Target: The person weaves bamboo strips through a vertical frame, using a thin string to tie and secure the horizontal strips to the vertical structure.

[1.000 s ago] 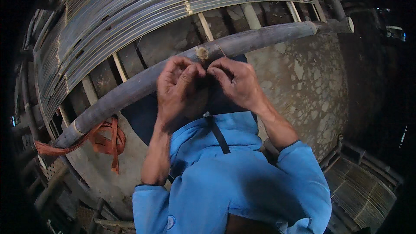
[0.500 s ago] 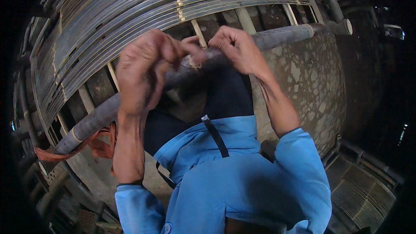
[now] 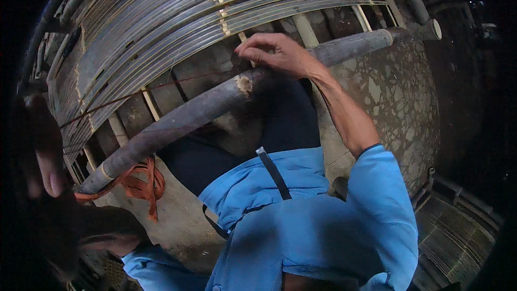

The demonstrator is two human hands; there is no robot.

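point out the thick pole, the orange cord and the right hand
thick pole (image 3: 188, 116), head view, on its bare middle stretch
orange cord (image 3: 141, 180), head view, on the loops hanging by the pole's lower end
right hand (image 3: 277, 54), head view, on the back of the hand

Dim scene, black vignetted fisheye rim, bent edges, blurred shadowed left foreground

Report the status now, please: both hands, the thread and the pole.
Right hand pinching at the knot on the grey pole. Left hand raised far left, pulling a thin thread taut. Orange cord tied near pole's lower end, clear of both.
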